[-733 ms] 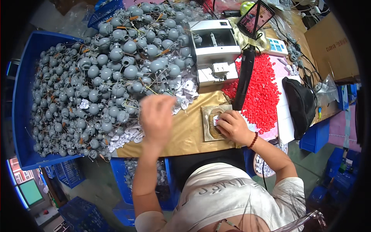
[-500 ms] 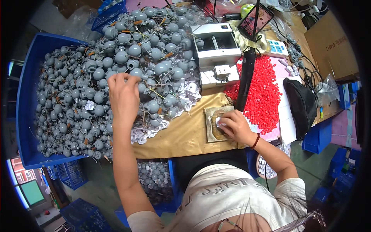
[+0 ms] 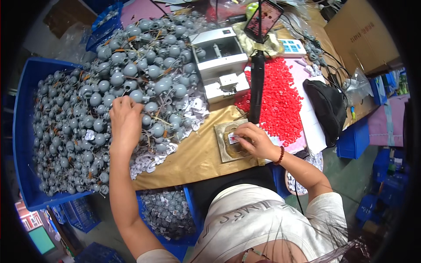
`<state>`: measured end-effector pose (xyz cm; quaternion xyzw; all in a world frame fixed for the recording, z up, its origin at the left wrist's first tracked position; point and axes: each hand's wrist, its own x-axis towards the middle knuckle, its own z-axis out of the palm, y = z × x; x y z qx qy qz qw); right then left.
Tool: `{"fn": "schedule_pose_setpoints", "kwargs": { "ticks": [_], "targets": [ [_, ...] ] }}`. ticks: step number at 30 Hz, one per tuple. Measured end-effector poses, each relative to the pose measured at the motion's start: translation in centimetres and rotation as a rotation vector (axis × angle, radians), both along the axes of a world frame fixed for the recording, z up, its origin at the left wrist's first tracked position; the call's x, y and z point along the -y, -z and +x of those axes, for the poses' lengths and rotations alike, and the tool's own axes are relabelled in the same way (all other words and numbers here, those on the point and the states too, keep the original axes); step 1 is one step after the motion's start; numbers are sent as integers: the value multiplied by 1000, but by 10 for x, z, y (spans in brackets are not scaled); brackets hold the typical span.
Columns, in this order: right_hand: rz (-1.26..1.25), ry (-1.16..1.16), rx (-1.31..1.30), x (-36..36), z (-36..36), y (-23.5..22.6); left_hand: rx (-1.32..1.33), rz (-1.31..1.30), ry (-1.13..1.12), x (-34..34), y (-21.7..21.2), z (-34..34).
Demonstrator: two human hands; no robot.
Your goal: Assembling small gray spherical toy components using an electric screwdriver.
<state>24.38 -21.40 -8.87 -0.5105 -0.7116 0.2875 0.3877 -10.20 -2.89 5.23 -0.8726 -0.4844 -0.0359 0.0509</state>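
My left hand (image 3: 126, 122) reaches into a big heap of grey ball-shaped parts with wires (image 3: 117, 79). Its fingers curl down among the balls, and whatever lies under the fingertips is hidden. My right hand (image 3: 256, 140) is closed in a pinch on a small white piece with a red spot (image 3: 232, 138). That piece is over a square metal block (image 3: 222, 154) with a worn, brownish middle, near the front edge of the table. Thumb and forefinger meet at the right side of the piece.
A blue bin (image 3: 22, 131) holds more grey balls. Beyond the block stand a white-and-grey machine (image 3: 223, 59) and a black stand (image 3: 257, 87) carrying a phone (image 3: 264, 19). Small red parts (image 3: 283, 105) and a black pouch (image 3: 326, 109) lie on the right. White pieces (image 3: 149, 162) edge the heap.
The whole view has shifted, so the table sits further left. The white piece now shows its red spot beyond my right fingertips. My left hand is still at the heap.
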Motion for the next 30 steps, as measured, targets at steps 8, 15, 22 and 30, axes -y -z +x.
{"fn": "schedule_pose_setpoints", "kwargs": {
  "ticks": [8,15,22,30],
  "targets": [
    [4,1,-51,0,0,2,-7,17,108,4,1,-4],
    [1,-12,-65,0,-3,2,232,106,151,-7,1,-5],
    [-18,-10,-87,-3,-6,-3,573,120,25,-19,-2,-6],
    [-69,-14,-96,-3,-13,-4,898,-83,-68,-4,-14,20]
  ]
}}
